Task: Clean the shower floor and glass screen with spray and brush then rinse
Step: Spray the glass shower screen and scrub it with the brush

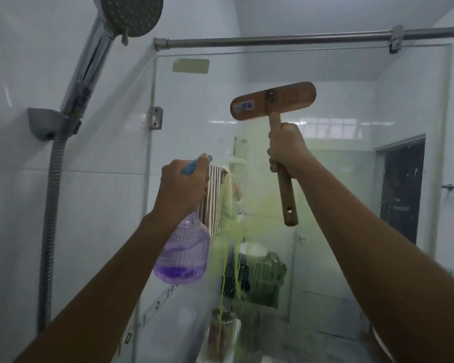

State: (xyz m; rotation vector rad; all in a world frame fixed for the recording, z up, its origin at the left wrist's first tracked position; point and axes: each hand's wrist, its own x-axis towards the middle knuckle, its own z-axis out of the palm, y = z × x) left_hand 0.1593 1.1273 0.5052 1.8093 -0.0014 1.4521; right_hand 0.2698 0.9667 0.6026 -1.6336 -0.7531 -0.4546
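The glass screen (351,179) stands straight ahead, with yellow-green cleaner smeared and running down its middle. My left hand (182,183) grips the blue trigger head of a clear purple spray bottle (185,251), raised close to the glass with a little purple liquid at its bottom. My right hand (286,146) grips the wooden handle of a brush (273,100), whose flat wooden back faces me high against the screen. The brush's bristles are hidden behind its back. The shower floor is out of view.
A chrome shower head (131,14) sits in its grey wall holder (51,123) at upper left, hose hanging down the white tiles. A metal rail (273,40) runs across the screen's top. Through the glass show a striped towel (215,195), a sink area and a dark doorway (401,189).
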